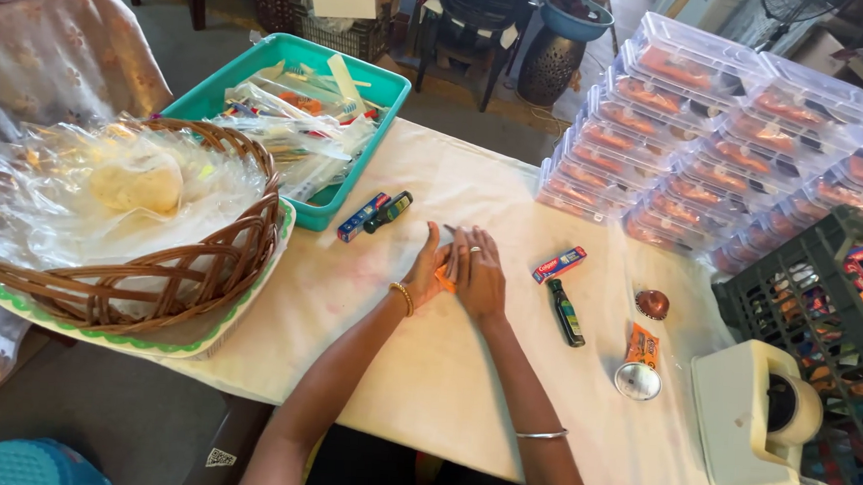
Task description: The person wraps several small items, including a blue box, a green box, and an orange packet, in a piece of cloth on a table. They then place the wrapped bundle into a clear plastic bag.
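Both hands meet mid-table: left hand (428,270) and right hand (477,272) pressed together over a small orange packet (443,281), fingers closed on it against the white tablecloth (424,390). Best kept flat and pinned while it's worked. Open cloth lies toward the near edge. To the right sit a dark little bottle (567,313) and a small toothpaste box (559,264); the teal tray (373,84) and stacked clear boxes (673,137) crowd the far side.
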